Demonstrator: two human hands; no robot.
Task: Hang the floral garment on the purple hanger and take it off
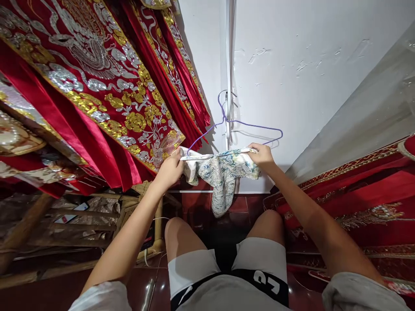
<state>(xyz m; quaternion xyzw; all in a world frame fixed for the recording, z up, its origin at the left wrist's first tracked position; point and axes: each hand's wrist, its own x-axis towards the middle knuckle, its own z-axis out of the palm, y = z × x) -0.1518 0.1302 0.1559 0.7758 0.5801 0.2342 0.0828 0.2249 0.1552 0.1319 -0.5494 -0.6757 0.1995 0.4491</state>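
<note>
In bamboo rack [29,226], crinkled plastic [103,204], fingers [257,147] pinching garment [223,172]

Garment [223,172]: upper edge between left hand [171,167] and right hand [261,156], remainder hanging below. Hanger [256,125]: above garment, before wall [292,95], hook at vertical rail [229,52]; left end down at garment's edge, beside left hand; right end above and right of right hand. Draped cloths [129,121]: upper left, left of hanger, above pole rack [158,231]. Pole rack: lower left, on floor [147,289], left of legs [186,244]. Legs: below hands, either side of garment's lower end. Further cloth [379,190]: far right, right of legs.
</note>
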